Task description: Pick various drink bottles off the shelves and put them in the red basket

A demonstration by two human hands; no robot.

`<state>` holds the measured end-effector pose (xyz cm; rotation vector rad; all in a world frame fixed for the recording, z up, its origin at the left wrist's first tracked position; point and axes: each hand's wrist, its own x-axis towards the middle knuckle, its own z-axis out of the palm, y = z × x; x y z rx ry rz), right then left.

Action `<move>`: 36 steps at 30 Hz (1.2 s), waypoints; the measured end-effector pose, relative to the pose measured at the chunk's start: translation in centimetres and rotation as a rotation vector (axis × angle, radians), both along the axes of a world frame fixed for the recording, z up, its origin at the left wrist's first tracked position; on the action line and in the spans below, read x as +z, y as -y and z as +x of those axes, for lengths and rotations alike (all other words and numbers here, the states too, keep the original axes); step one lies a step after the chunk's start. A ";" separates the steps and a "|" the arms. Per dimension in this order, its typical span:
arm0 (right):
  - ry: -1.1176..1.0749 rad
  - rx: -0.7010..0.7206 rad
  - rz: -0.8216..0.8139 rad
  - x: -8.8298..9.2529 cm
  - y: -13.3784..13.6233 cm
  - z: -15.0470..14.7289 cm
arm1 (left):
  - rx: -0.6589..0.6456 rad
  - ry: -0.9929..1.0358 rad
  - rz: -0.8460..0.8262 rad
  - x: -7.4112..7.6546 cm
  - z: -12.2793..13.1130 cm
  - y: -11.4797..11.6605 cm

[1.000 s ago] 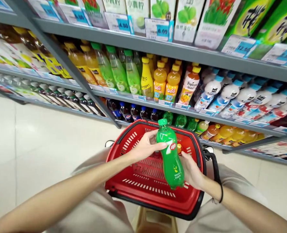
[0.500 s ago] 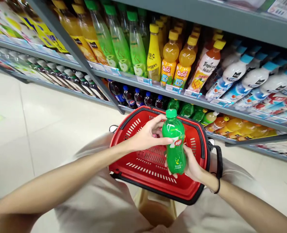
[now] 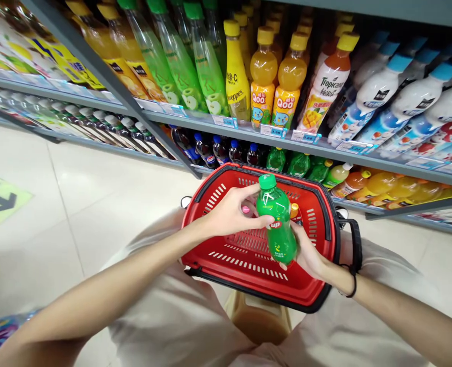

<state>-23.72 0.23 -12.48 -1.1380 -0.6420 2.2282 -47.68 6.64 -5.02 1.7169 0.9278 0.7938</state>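
Note:
A green 7up bottle (image 3: 277, 224) with a green cap is held upright over a red shopping basket (image 3: 210, 204) that rests on my lap. My left hand (image 3: 231, 214) pinches the bottle's upper part from the left, thumb and fingers closed on it. My right hand (image 3: 306, 252) cups the bottle's lower end from the right and underneath. A small orange-capped item (image 3: 294, 209) shows just behind the bottle inside the basket.
Grey store shelves (image 3: 248, 130) run across the top, packed with green, yellow and orange drink bottles (image 3: 264, 76); dark cola bottles (image 3: 210, 150) fill the lowest row. Pale tiled floor (image 3: 76, 193) with a green arrow sticker (image 3: 0, 199) lies left. A stool (image 3: 258, 321) sits under me.
The view has tilted down and moved nearer the shelf. Both hands have lowered the bottle slightly toward the basket, and my right hand has slid lower along it.

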 end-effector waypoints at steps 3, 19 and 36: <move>0.003 -0.002 0.021 0.5 -0.3 -0.1 | 0.039 -0.041 0.016 0.0 -0.4 -0.3; 0.170 -0.138 0.095 0.6 -0.7 0.2 | 0.110 0.355 -0.262 -0.7 -0.3 -1.3; -0.057 -0.067 0.187 1.6 -1.6 0.9 | 0.480 0.475 -0.373 -2.0 -0.3 -2.9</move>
